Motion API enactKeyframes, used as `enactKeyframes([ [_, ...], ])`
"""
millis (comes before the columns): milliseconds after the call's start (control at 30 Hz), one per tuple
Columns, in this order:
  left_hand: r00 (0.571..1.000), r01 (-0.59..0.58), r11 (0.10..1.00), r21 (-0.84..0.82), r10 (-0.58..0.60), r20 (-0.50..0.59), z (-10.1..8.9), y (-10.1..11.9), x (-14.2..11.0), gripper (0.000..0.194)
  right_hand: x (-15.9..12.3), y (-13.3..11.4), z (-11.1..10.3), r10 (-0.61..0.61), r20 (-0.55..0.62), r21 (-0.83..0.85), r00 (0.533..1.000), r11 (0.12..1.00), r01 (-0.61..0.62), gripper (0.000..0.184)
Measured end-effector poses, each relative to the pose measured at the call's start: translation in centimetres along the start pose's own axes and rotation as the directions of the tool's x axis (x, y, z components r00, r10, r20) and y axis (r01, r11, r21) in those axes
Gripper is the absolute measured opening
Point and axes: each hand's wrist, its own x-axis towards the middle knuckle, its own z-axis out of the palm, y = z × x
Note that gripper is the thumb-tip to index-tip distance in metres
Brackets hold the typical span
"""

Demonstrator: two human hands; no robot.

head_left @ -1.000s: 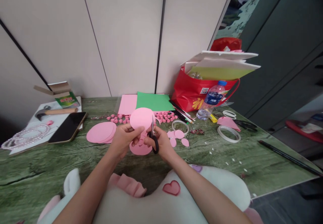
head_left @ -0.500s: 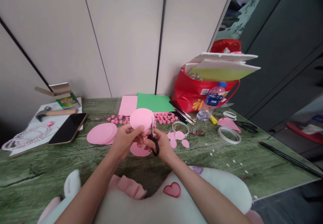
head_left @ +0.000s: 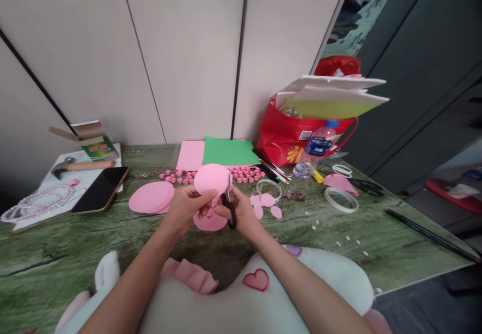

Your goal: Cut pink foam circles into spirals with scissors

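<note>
My left hand (head_left: 187,205) pinches a round pink paper disc (head_left: 211,177) by its lower edge, holding it up above the table. In my right hand (head_left: 243,213) is a pair of scissors (head_left: 232,217) with black handles, its blades upright at the disc's right edge. Beneath my hands lies another pink paper circle (head_left: 210,222), partly covered. A stack of pink ovals (head_left: 148,197) rests to the left. Several small pink paper petals (head_left: 267,200) lie to the right of my right hand.
Small pink beads or roses (head_left: 246,174) line the table behind my hands, before green paper (head_left: 229,151). At the right stand a water bottle (head_left: 317,148) and a red bag (head_left: 278,135), with tape rolls (head_left: 341,201) nearer. A phone (head_left: 101,191) and hammer (head_left: 85,167) lie left.
The disc and scissors have shifted only slightly, with the blades still at the disc's right edge. Both hands keep their hold, and the camera view has moved a little.
</note>
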Motion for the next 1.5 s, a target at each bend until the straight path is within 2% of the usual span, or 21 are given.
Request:
enactKeyframes([
  [533,0.998,-0.057,0.997,-0.048,0.058,0.011,-0.01,0.20,-0.04,0.022,0.13,0.46,-0.07,0.035,-0.038,0.009,0.999,0.999,-0.035,0.038],
  [800,0.998,-0.008,0.990,-0.139,0.015,0.056,0.49,0.59,-0.15,0.017,0.04,0.81,0.04,0.038,-0.030,-0.004,0.999,0.999,-0.039,0.036],
  [1100,0.998,-0.018,0.999,-0.042,0.015,-0.069,0.34,0.19,0.10,0.024,-0.12,0.69,0.22,0.069,-0.006,-0.023,0.998,0.997,-0.069,0.038],
  [1500,0.998,0.040,0.999,0.006,-0.040,-0.048,-0.05,0.12,0.15,0.021,0.17,0.33,-0.40,0.031,0.033,-0.040,0.999,0.999,-0.030,0.043],
])
